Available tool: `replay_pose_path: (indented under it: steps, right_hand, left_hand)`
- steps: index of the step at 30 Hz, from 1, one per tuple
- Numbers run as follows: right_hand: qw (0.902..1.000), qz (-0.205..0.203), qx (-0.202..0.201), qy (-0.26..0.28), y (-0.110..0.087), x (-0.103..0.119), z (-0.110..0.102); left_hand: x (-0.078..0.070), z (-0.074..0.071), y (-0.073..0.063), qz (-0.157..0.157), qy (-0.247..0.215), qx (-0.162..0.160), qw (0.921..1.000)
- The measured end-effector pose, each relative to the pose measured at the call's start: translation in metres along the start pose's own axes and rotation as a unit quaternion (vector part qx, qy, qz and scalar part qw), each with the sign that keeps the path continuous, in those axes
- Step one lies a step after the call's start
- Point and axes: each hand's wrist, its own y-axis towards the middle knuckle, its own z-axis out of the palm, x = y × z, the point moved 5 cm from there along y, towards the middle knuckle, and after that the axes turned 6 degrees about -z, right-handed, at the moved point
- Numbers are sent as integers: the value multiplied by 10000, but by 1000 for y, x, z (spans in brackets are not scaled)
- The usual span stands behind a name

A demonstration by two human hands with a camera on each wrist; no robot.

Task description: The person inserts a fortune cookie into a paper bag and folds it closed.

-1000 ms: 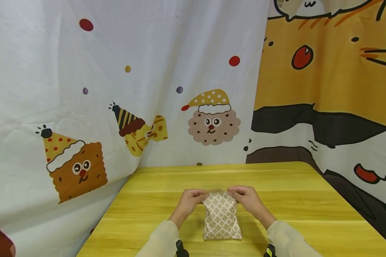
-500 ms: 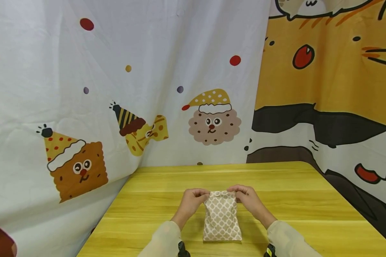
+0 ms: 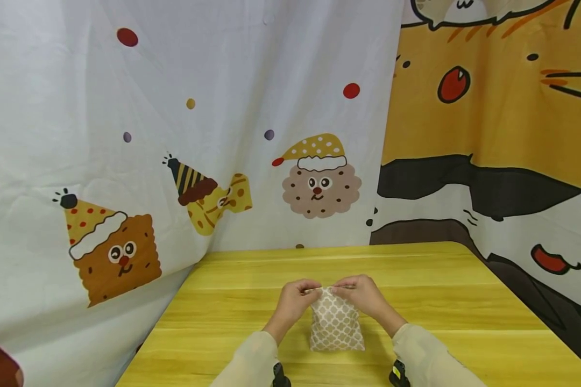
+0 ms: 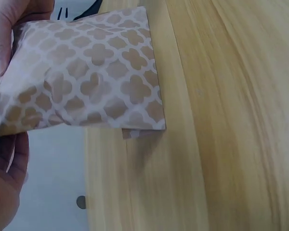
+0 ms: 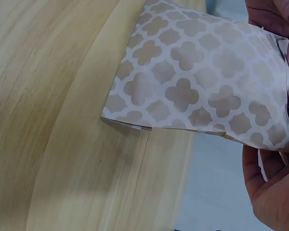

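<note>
A small tan paper bag (image 3: 336, 325) with a white quatrefoil pattern stands on the table in front of me, its body slightly puffed out. At its upper left edge, my left hand (image 3: 294, 302) pinches the paper between thumb and fingers. My right hand (image 3: 363, 298) pinches the upper right edge, with only a small gap between the two hands. Both wrist views show the patterned side of the bag (image 4: 91, 72) and its flat bottom end close over the wood. The fingers partly hide the bag's top edge.
The yellow wood-grain table (image 3: 222, 312) extends around the bag on all sides. Behind it hangs a white cloth (image 3: 242, 80) printed with cartoon biscuits, and an orange cartoon cloth (image 3: 489, 129) hangs at the right. Each wrist wears a dark strap.
Both hands have come closer together along the top of the bag, and its upper end looks narrower. The bag's bottom edge has shifted slightly away from me.
</note>
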Motion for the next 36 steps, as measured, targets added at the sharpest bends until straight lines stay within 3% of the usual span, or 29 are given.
replay_pose_path:
  steps: [5, 14, 20, 36]
  right_hand:
    - [10000, 40, -35, 57, -1, 0, 0]
    - [9997, -187, 60, 121, -2, 5, 3]
    - [9998, -159, -91, -6, -3, 4, 3]
    - [9979, -371, -369, -373, -5, 8, -1]
  left_hand:
    - [-4, 4, 1, -11, 168, 4, 9999]
    - [-9, 10, 2, 242, 332, -29, 9992]
    - [-5, 5, 0, 120, 381, -154, 9991]
    - [0, -8, -6, 193, 273, -376, 9987]
